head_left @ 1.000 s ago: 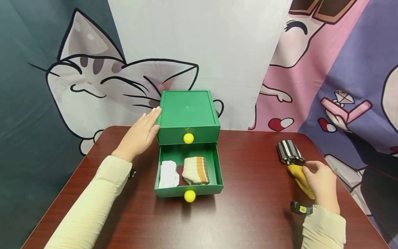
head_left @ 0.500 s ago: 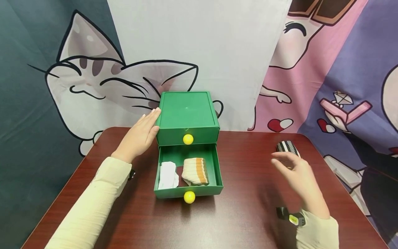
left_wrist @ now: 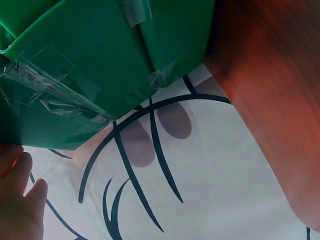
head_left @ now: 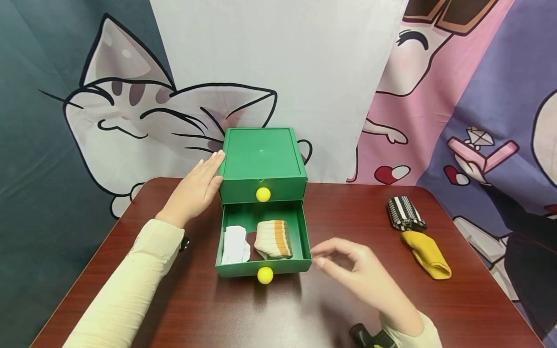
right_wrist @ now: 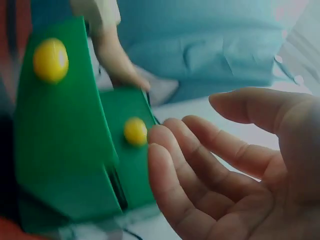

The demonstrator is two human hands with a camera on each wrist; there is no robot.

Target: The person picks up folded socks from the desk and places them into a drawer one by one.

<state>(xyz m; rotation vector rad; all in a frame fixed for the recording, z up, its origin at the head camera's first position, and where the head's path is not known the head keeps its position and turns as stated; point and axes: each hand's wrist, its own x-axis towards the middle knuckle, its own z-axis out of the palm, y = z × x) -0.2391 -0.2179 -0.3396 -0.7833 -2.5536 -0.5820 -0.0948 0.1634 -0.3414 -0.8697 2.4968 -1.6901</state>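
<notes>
A green two-drawer box [head_left: 262, 153] stands on the table, its lower drawer [head_left: 261, 266] pulled out. White folded fabric, perhaps a sock [head_left: 235, 245], lies in it at the left; a cream folded sock with orange stripes [head_left: 273, 239] lies nearer the middle. Something dark red [head_left: 252, 240] shows between them. My left hand [head_left: 191, 193] rests with straight fingers against the box's left side. Beside the drawer's front right corner is my right hand [head_left: 354, 270], fingers loosely curved and holding nothing, as the right wrist view shows. Whether it touches the drawer I cannot tell.
At the table's right lie a yellow folded sock [head_left: 427, 254] and a black-and-white patterned folded sock [head_left: 405, 213]. The upper drawer, with its yellow knob [head_left: 263, 195], is closed. Another yellow knob [head_left: 265, 275] sticks out of the lower drawer. A printed curtain [head_left: 304, 87] hangs behind.
My right hand has left the yellow sock at the right and moved left, empty, to the pulled-out drawer's corner. My left hand has stayed at the box's side.
</notes>
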